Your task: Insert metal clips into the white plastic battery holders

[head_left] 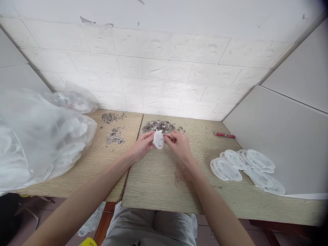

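My left hand [145,144] grips a white oval plastic disc [158,140] by its left edge, tilted up above the table. Small holes or metal bits show on the disc's face. Close to its right edge, my right hand [178,142] is closed in a pinch; what sits between the fingertips is too small to make out. Just behind both hands lies a heap of small metal pieces [159,126].
Two smaller piles of metal parts [115,135] lie left. A large clear bag of white discs [51,143] fills the left side. Several white discs [230,167] are stacked at right, near a red-handled tool [224,135]. A white brick-patterned wall [164,75] stands behind.
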A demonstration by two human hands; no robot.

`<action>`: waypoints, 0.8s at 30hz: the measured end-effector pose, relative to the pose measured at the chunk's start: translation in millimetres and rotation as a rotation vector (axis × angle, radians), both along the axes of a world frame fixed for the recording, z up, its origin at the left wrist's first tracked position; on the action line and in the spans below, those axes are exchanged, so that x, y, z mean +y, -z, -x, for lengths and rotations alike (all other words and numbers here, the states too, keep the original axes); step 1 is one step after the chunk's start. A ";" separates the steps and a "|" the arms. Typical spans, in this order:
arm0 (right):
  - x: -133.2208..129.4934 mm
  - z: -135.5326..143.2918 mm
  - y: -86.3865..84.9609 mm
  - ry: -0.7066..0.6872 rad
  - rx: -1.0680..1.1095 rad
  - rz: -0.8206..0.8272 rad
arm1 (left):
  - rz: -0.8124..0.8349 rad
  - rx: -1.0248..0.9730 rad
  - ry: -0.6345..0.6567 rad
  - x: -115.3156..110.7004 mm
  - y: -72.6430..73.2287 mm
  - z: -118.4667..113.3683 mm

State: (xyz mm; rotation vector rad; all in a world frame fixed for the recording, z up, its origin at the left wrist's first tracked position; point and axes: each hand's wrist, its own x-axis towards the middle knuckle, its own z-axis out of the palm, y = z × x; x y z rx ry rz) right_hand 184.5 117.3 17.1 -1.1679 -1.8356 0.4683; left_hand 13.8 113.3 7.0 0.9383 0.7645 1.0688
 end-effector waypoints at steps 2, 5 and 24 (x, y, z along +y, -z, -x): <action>-0.4 -0.3 0.0 -0.009 0.004 0.005 | 0.005 -0.005 -0.007 0.1 0.2 -0.3; -0.6 -0.5 0.1 0.013 0.012 0.021 | 0.006 0.003 -0.001 -0.2 0.4 -0.7; 1.1 0.8 3.6 0.013 0.368 0.379 | 0.049 -0.039 0.040 -3.4 -0.1 -2.0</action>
